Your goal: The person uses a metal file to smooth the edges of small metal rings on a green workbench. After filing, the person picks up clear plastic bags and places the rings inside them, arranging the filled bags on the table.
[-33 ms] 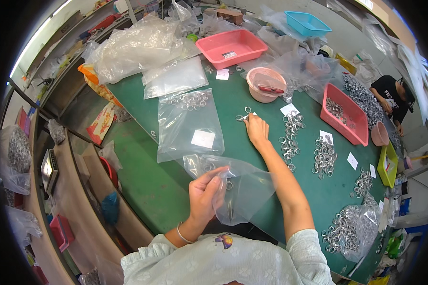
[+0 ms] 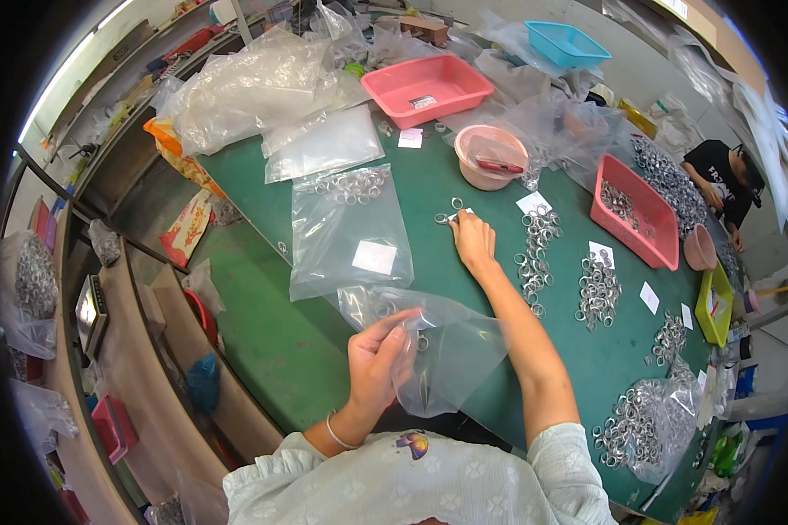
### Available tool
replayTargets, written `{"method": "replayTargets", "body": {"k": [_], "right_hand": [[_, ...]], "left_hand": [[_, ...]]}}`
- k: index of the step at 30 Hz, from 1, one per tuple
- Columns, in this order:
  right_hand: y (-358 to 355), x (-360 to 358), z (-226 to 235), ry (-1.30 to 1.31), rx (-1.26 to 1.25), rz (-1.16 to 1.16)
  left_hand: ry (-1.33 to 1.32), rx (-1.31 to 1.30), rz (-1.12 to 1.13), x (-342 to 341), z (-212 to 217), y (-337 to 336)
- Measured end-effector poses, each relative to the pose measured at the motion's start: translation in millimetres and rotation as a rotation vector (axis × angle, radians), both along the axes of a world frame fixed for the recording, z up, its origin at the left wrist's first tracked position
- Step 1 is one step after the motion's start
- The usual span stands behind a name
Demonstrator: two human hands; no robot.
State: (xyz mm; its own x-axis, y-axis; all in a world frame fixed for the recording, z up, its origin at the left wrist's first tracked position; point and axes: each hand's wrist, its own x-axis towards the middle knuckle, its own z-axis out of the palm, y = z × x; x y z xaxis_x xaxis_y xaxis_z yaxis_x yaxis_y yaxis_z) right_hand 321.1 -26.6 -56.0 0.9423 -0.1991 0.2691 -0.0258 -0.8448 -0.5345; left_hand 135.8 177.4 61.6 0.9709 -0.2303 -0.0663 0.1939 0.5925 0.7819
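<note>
My left hand (image 2: 375, 360) pinches the edge of a clear plastic bag (image 2: 453, 354) in front of my body; several metal rings show through it. Out on the green table, my right hand (image 2: 474, 240) has its fingers closed and pressed down at a white paper slip (image 2: 466, 211). Two loose metal rings (image 2: 441, 219) lie just beside those fingertips. What the right fingers hold, if anything, is hidden under the hand. Left of it lies a flat clear bag (image 2: 341, 241) with metal rings near its far end and a white slip.
Piles of metal rings (image 2: 597, 293) with white slips lie to the right. A pink bowl (image 2: 480, 182) with a phone on it, a red tray (image 2: 453, 91) and another red tray (image 2: 665, 248) stand farther back. A stack of clear bags (image 2: 324, 149) lies far left. A person (image 2: 718, 179) sits at right.
</note>
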Motion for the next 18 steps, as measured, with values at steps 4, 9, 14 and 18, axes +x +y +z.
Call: {"method": "replayTargets", "body": {"k": [4,9,14,18], "right_hand": [[8,6,1,-0.205,0.189,0.074],[11,16,-15,-0.075,-0.189,0.158],[4,19,-18,-0.151,-0.212,0.163],[-5,35,-6,-0.191,-0.187,0.034]], "left_hand": [[-0.017,-0.007,-0.017,1,-1,1],[0.012,-0.013,-0.015,1,0,0],[0.001,-0.011,-0.023,2,0,3],[0.003,-0.01,-0.022,2,1,3]]}}
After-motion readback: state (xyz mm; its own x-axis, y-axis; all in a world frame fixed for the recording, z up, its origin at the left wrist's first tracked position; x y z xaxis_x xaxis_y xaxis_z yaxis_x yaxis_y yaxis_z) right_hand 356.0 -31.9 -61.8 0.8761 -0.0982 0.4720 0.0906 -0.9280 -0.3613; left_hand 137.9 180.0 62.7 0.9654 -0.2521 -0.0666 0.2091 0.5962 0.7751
